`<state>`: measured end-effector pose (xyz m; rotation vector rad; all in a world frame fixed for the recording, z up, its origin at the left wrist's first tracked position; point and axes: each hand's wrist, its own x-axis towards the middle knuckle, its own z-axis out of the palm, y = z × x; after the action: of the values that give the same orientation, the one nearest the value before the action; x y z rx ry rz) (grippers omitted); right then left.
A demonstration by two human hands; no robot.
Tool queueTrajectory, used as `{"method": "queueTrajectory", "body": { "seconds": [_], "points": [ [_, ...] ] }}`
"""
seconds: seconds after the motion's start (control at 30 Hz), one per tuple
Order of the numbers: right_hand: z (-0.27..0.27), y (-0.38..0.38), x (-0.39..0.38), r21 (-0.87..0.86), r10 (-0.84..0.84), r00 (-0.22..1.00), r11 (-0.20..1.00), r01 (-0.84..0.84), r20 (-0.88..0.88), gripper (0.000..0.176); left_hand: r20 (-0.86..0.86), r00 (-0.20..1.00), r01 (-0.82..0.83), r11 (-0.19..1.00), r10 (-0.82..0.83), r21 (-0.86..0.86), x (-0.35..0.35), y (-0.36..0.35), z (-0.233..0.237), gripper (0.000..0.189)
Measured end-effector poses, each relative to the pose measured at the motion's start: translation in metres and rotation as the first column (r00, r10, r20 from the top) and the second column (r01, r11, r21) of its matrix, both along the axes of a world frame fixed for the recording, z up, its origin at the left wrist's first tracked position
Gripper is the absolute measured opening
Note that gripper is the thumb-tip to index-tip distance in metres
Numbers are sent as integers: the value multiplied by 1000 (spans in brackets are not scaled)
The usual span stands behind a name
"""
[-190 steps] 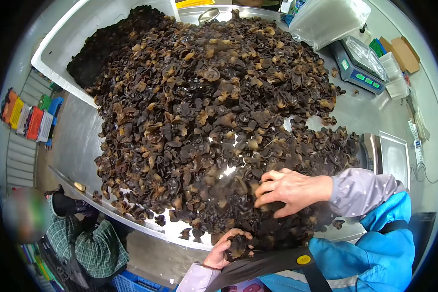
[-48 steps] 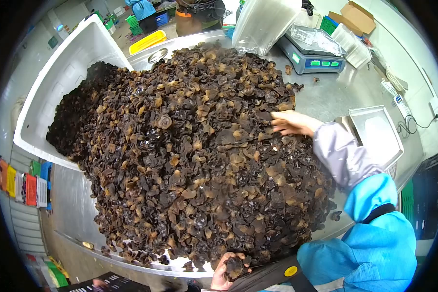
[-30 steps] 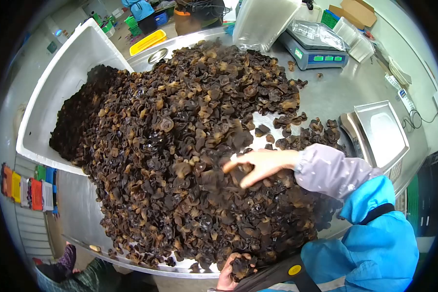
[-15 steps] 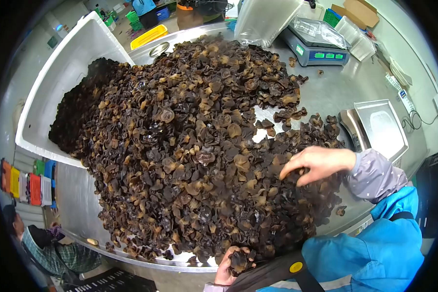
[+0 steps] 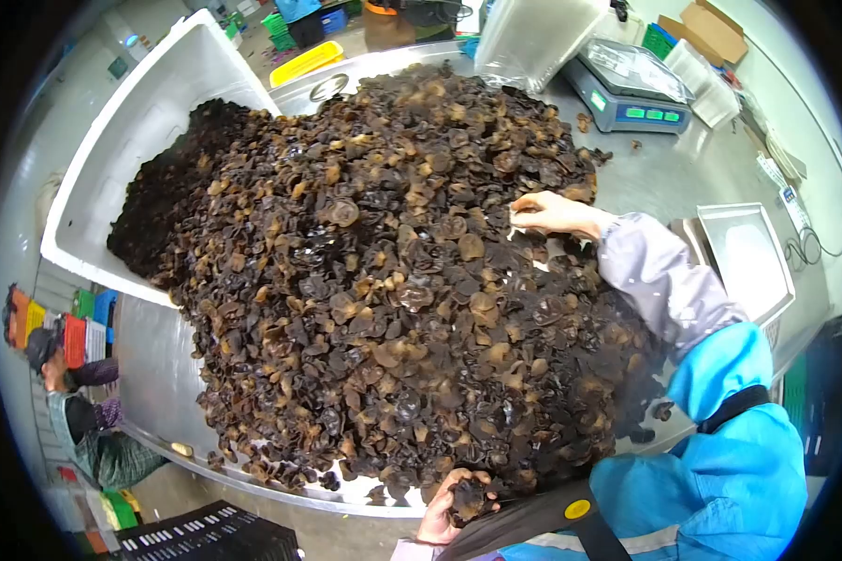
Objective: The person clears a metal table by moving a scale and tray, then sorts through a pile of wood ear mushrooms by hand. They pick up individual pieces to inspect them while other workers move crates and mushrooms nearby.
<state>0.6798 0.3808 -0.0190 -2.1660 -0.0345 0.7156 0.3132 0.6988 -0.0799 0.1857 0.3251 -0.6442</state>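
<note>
A broad heap of dark brown wood ear mushrooms (image 5: 384,280) covers much of the metal table. At the near edge, my left hand (image 5: 444,510) is closed around a small clump of wood ear mushrooms (image 5: 471,498), palm side up. My right hand (image 5: 554,215) reaches across to the heap's right side. Its fingers are bent and drawn together at the surface of the mushrooms; whatever lies between the fingertips is too small to make out.
A white foam box (image 5: 70,210) lies tipped at the left, with mushrooms spilling out. Digital scales (image 5: 631,89), clear plastic containers (image 5: 533,42) and a second scale (image 5: 744,248) stand at the right. Another person (image 5: 94,421) is beyond the table's left edge.
My right hand has moved forward and left over the heap, and its fingers have drawn together. My left hand stays at the near edge with its clump. The other person has shifted.
</note>
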Motion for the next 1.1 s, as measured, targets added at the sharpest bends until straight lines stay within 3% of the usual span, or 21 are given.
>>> {"method": "queueTrajectory", "body": {
  "seconds": [0.03,0.1,0.17,0.2,0.23,0.27,0.3,0.33,0.43,0.47,0.5,0.57,0.67,0.7,0.77,0.9,1.03,1.1],
  "points": [
    [5,22,4,76,-83,983,992,97,-165,54,5,1000,4,1000,-4,-7,0,0,-1,44],
    [-20,57,17,192,-66,988,977,92,-139,71,14,1000,-2,1000,2,-10,1,-1,-2,44],
    [-45,93,23,510,75,992,860,-12,-103,63,8,1000,15,1000,-15,1,0,-1,-3,44],
    [-18,115,9,260,-26,988,964,65,-150,65,7,1000,10,1000,-10,-19,0,-1,-3,45],
    [19,127,-6,-13,-136,977,991,135,-166,66,7,1000,11,1000,-11,-16,-1,-1,-5,45],
    [31,119,-6,184,185,979,969,-166,-86,70,3,1000,18,1000,-18,-12,-2,-1,-7,45],
    [30,138,-6,-63,0,956,998,-19,-292,84,-1,1000,25,1000,-25,-8,-3,-1,-9,45],
    [23,142,-10,-61,-1,957,998,-18,-290,84,2,1000,26,1000,-26,-6,-3,-1,-10,45],
    [0,152,-20,212,435,816,900,-380,-382,105,-8,1000,29,1000,-29,-8,-4,0,-12,45],
    [-3,154,-18,293,604,737,795,-530,-304,102,-6,1000,29,1000,-29,-11,-4,0,-13,45],
    [-7,153,-25,352,600,726,795,-494,-336,99,-5,1000,28,1000,-28,-15,-5,1,-13,45],
    [10,148,-40,196,716,665,698,-689,-212,93,-9,1000,30,1000,-30,-9,-5,1,-12,45],
    [34,136,-70,141,868,494,495,-857,-48,83,0,1000,20,1000,-20,-18,-1,0,-6,45],
    [44,130,-80,68,894,442,437,-897,69,76,10,1000,16,999,-16,-31,0,1,-4,45],
    [54,116,-97,47,908,403,400,-915,115,65,-5,1000,23,1000,-23,0,1,2,0,46],
    [73,78,-118,-42,870,440,459,-887,222,50,24,1000,11,1000,-11,-3,-2,0,-3,47],
    [85,43,-133,-152,870,480,492,-857,111,45,53,999,12,1000,-11,-27,-1,-1,-7,47],
    [90,27,-135,-107,844,526,535,-838,101,43,68,998,15,1000,-13,-25,0,-1,-5,47]
  ]
}}
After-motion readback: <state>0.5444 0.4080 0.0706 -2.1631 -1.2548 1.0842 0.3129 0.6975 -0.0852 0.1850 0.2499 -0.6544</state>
